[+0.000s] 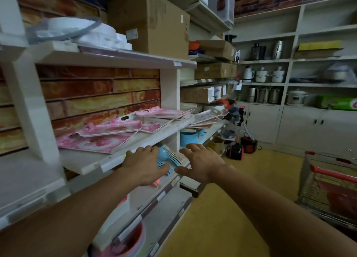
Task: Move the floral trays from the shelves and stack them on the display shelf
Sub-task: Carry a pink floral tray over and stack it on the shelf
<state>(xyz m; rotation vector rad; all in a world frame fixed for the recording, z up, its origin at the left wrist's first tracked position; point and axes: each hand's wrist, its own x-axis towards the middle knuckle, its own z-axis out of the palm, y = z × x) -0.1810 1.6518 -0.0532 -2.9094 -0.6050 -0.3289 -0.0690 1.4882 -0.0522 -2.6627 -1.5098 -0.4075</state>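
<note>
Reached out with left hand (144, 163) and right hand (201, 161), both spread, gripping nothing. Floral trays (108, 133) lay overlapping at eleven o'clock on shelf (92, 160). Far trays blurred; price labels unreadable.

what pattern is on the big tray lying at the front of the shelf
A pink and white floral print on the big tray, seen in the head view.

The floral trays (108, 133) lie overlapping on the shelf (92, 160) before me. My left hand (144, 165) and right hand (201, 161) hover just below its front edge.
</note>
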